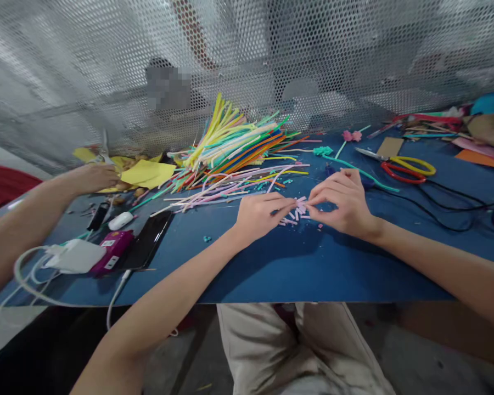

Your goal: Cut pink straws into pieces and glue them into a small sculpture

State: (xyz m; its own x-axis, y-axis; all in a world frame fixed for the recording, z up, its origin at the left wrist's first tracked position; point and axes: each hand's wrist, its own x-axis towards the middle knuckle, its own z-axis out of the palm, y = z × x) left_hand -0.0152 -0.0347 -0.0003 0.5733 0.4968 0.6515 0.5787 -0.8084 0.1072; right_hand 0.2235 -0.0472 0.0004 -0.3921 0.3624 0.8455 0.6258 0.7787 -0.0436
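My left hand (pixel 263 215) is pinched shut over the blue table, its fingertips beside a small heap of short lilac pipe cleaner pieces (pixel 293 220). Facing it from the other side, my right hand (pixel 341 206) pinches thumb against forefinger at the same heap, on what looks like a short lilac piece. What sits in the left fingertips is hidden. Just behind the hands lie long lilac pipe cleaners (pixel 230 184). A teal pipe cleaner with a curled head (pixel 323 151) and a stem with pink flower-like tufts (pixel 351 136) rest beyond my right hand.
A big multicoloured pipe cleaner bundle (pixel 239 142) is at the back. Scissors (pixel 407 167) and black cables (pixel 453 206) lie to the right. Left are a phone (pixel 154 238), a white charger (pixel 80 256), yellow sheets (pixel 148 174) and another person's hand (pixel 93 177).
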